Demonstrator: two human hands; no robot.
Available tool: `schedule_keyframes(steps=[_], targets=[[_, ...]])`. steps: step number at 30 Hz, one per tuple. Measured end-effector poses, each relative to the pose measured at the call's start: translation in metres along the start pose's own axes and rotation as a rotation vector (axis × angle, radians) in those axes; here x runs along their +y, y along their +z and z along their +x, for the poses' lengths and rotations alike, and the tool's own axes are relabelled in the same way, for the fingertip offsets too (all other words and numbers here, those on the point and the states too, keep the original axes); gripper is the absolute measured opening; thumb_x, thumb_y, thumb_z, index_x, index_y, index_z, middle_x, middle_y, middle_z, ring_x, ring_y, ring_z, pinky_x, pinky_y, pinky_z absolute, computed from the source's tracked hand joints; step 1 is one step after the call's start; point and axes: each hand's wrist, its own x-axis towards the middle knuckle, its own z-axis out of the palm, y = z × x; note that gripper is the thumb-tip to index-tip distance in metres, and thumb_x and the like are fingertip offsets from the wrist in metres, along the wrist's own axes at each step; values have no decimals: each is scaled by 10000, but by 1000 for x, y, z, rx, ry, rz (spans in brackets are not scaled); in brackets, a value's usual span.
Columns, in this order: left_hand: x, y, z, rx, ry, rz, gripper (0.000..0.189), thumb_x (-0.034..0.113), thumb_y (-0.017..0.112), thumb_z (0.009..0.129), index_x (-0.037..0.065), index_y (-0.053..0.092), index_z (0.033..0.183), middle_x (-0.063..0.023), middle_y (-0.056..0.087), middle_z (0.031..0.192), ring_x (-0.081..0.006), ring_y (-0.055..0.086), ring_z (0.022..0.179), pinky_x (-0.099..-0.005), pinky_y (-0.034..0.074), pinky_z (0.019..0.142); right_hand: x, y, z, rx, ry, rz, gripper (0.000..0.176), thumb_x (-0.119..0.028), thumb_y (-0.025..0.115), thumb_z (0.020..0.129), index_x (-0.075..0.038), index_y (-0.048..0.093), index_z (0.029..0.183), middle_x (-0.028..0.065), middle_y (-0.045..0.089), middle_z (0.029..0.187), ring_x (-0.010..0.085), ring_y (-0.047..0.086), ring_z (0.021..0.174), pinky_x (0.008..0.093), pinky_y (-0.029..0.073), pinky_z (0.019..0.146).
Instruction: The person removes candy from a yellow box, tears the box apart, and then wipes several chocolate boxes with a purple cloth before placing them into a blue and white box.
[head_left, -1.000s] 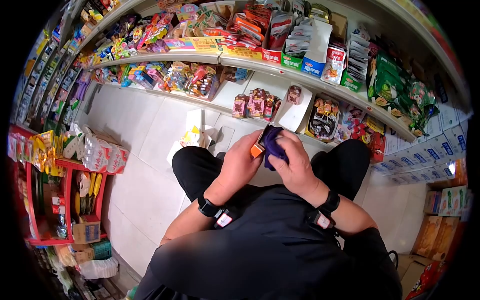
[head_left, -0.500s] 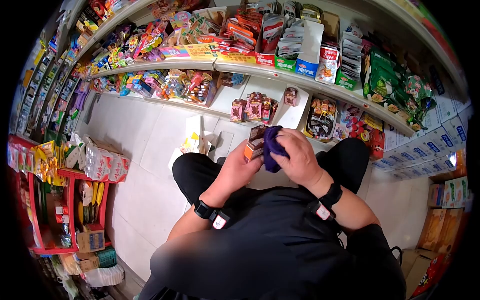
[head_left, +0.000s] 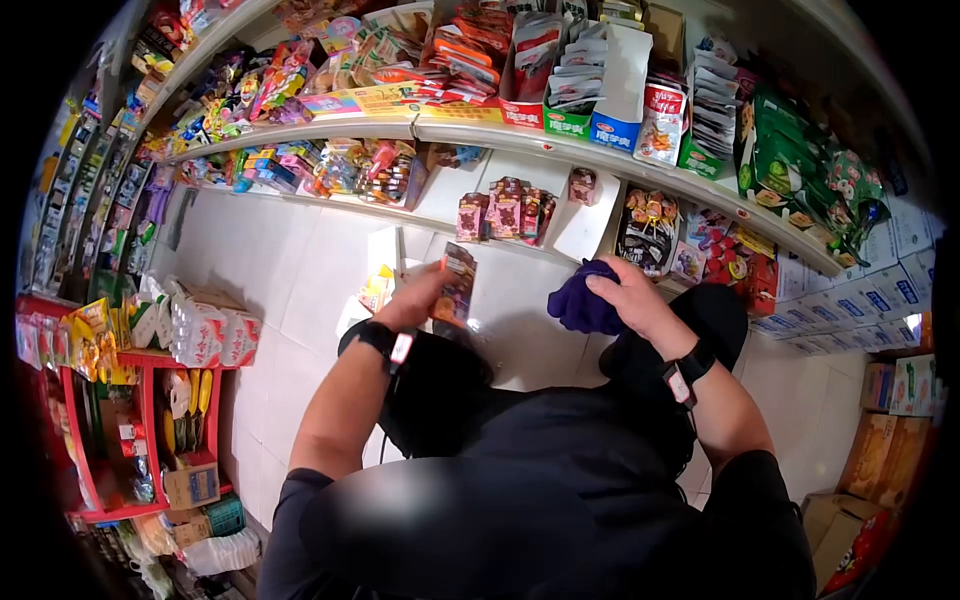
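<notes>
My left hand [head_left: 412, 302] grips a small brown and orange snack box [head_left: 458, 284] by its left side, above the floor tiles. Bunched in my right hand [head_left: 636, 302] is a dark purple cloth [head_left: 583, 300], held out to the right near my knee. Ahead on the low shelf stand several small brown and pink boxes [head_left: 506, 212]. A single similar box [head_left: 582, 187] sits to their right in a white tray [head_left: 588, 228].
A white opened carton [head_left: 383, 250] lies on the floor left of my left hand. Bagged snacks and display boxes [head_left: 620, 95] fill the upper shelf. A red rack [head_left: 150, 360] stands at left; stacked white and blue cartons [head_left: 850, 305] are at right.
My hands have moved apart. The left has carried the snack box leftward, and the right has drawn the purple cloth away to the right.
</notes>
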Motion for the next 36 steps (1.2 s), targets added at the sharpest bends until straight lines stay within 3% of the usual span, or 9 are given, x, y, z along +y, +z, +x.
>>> schedule_keyframes(steps=[6, 11, 14, 15, 16, 18, 22, 25, 36], targets=[[27, -11, 91, 159, 33, 255, 516, 212, 674, 883, -14, 525, 1323, -80, 679, 961, -180, 691, 788, -346, 576, 606, 25, -28, 30, 4, 165, -176, 292, -236, 638, 950, 22, 617, 1084, 31, 657, 890, 100, 587, 821, 284, 500, 745], [0, -6, 209, 275, 134, 236, 594, 169, 696, 872, -10, 468, 1391, -66, 633, 804, -119, 555, 567, -312, 484, 489, 57, -39, 38, 20, 299, -298, 306, -242, 654, 920, -5, 628, 1113, 89, 683, 892, 149, 633, 785, 321, 512, 716], [-11, 0, 261, 333, 255, 276, 452, 132, 671, 870, -1, 568, 1289, -72, 668, 772, -136, 625, 609, -323, 530, 520, 64, -42, 42, -4, 299, -401, 291, -238, 655, 914, -20, 625, 1104, 141, 672, 838, 224, 644, 742, 355, 510, 706], [-24, -5, 283, 341, 357, 254, 502, 163, 720, 822, 32, 577, 1285, -96, 700, 829, -195, 673, 687, -335, 550, 604, 61, -44, 45, -12, 301, -432, 278, -247, 654, 916, -14, 621, 1063, 135, 653, 790, 231, 634, 708, 358, 503, 681], [-33, -19, 302, 410, 472, 712, 555, 194, 775, 765, 71, 590, 1273, -131, 708, 916, -296, 689, 842, -390, 555, 753, 56, -44, 48, -14, 342, -407, 255, -245, 652, 919, -16, 614, 1025, 132, 637, 765, 235, 623, 679, 361, 496, 656], [-24, 9, 298, 821, 885, 1145, 517, 240, 794, 732, 80, 641, 1199, -167, 689, 963, -385, 651, 942, -460, 525, 855, 52, -44, 53, -19, 363, -467, 228, -230, 651, 919, -26, 607, 1012, 134, 623, 748, 238, 625, 669, 364, 493, 639], [4, 72, 308, 226, 773, 1104, 461, 234, 719, 820, 75, 612, 1239, -186, 635, 1221, -375, 577, 1147, -476, 481, 957, 47, -42, 62, -70, 410, -457, 215, -215, 655, 912, -37, 600, 1019, 142, 626, 762, 285, 636, 689, 382, 493, 640], [37, 121, 278, 206, 931, 1060, 401, 200, 661, 862, 64, 612, 1237, -201, 636, 1232, -393, 587, 1138, -469, 484, 961, 59, -43, 62, -50, 231, -591, 237, -226, 666, 897, -41, 581, 1018, 172, 641, 858, 368, 630, 789, 426, 492, 676], [22, 128, 306, 40, 847, 834, 387, 224, 629, 904, 67, 609, 1256, -185, 632, 1257, -382, 584, 1156, -444, 472, 989, 61, -55, 62, -119, 252, -685, 264, -268, 655, 906, -46, 549, 1002, 185, 619, 863, 396, 607, 868, 474, 476, 742]])
